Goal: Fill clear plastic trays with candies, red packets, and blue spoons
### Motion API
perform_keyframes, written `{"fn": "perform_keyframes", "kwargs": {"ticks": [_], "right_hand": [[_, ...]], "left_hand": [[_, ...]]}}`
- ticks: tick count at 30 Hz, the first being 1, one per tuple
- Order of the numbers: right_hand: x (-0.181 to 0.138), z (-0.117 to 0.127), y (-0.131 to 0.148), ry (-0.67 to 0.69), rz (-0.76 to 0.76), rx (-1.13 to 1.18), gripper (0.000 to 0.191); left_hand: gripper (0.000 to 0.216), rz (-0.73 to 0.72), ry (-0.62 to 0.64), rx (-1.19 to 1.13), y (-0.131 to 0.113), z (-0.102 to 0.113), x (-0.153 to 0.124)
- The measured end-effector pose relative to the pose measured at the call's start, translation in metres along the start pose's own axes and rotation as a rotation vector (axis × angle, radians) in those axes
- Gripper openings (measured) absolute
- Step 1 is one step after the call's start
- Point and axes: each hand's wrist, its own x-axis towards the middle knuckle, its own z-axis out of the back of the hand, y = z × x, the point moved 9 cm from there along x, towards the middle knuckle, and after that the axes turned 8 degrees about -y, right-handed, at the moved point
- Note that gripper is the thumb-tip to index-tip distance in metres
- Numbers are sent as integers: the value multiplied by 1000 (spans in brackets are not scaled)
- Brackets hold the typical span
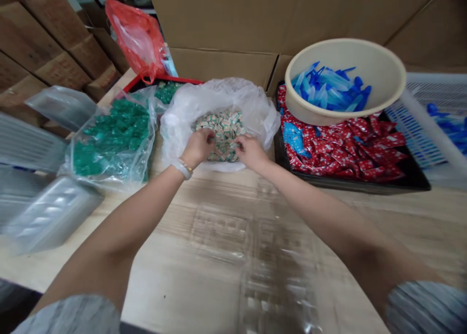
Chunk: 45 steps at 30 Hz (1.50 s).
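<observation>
A crumpled white plastic bag (pixel 178 108) lies open on the table, filled with small packets (pixel 228 125) in pale, green and orange tones. My left hand (pixel 199 147) reaches over the bag's left side, fingers curled down onto the packets. At the right side, my right hand (pixel 251 151) touches the same pile with thumb and fingers drawn together. What either hand pinches is too small and blurred to make out. Clear plastic trays with moulded compartments (pixel 221 232) lie on the table nearer to me, partly smeared by motion.
A clear bag of green pieces (pixel 113 134) lies left, near stacked clear trays (pixel 54 212). To the right, a black tray (pixel 412 178) holds red packets (pixel 343 149), under a cream basin (pixel 386 76) with blue pieces (pixel 332 88). Cardboard (pixel 226 18) stands behind.
</observation>
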Motion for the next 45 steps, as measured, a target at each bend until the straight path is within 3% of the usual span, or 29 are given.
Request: {"fn": "perform_keyframes", "kwargs": {"ticks": [5, 10, 13, 17, 20, 23, 28, 34, 39, 45], "right_hand": [[-39, 47, -4, -92, -79, 265, 17], [-101, 79, -24, -105, -265, 476, 17], [-144, 93, -31, -83, -380, 555, 21], [-191, 108, -34, -94, -456, 585, 25], [-215, 106, -30, -82, -475, 601, 24], [-229, 96, -18, -39, -487, 629, 23], [-237, 87, 3, -2, -460, 658, 25], [-240, 99, 2, -50, -458, 643, 25], [-248, 111, -7, -44, -447, 619, 22], [-265, 98, 3, 73, -262, 409, 11]], "left_hand": [[20, 103, 107, -237, -18, 26, -67], [11, 123, 404, -431, -69, 8, -159], [12, 153, 422, -444, -73, 6, -189], [15, 245, 240, -359, -44, 35, -190], [17, 246, 254, -296, -30, 48, -195], [16, 195, 329, -254, -27, 46, -212], [14, 127, 312, -183, -30, 40, -231], [16, -61, 349, -76, -45, 30, -237], [18, -136, 356, 48, -50, 25, -236], [23, -238, 270, 104, -53, 27, -244]]}}
